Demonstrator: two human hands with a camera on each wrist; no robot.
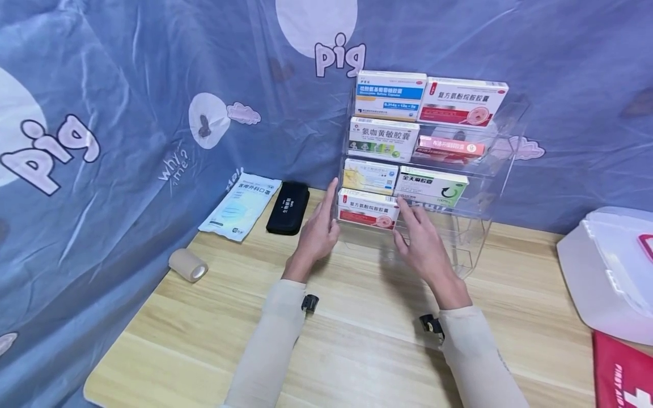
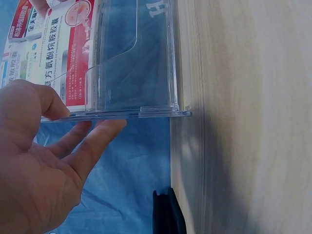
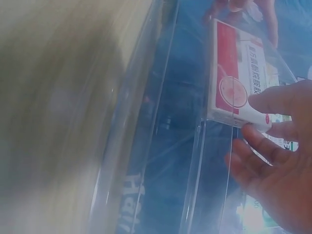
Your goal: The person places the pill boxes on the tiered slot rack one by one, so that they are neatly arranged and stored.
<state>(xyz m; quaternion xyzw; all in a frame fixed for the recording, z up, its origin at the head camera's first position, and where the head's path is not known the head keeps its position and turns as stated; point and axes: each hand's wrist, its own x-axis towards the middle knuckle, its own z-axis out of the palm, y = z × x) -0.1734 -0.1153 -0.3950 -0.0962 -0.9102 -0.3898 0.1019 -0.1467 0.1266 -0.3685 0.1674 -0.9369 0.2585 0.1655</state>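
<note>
A clear acrylic tiered rack (image 1: 502, 187) stands against the curtain with medicine boxes on its tiers. On the lowest tier, at the left, sits a red-and-white medicine box (image 1: 368, 211). My left hand (image 1: 317, 231) is at the rack's left side; in the left wrist view its thumb and fingers pinch the clear side panel (image 2: 117, 115) beside that box. With my right hand (image 1: 424, 243) I hold the box's right end, thumb on its front face and fingers at the end, as the right wrist view shows.
Higher tiers bear a blue-and-white box (image 1: 390, 96), a green-and-white box (image 1: 433, 186) and several others. Left of the rack lie a black case (image 1: 288, 208), a mask packet (image 1: 240, 207) and a bandage roll (image 1: 187, 265). A white bin (image 1: 602, 266) and red first-aid pouch (image 1: 622, 368) are at right.
</note>
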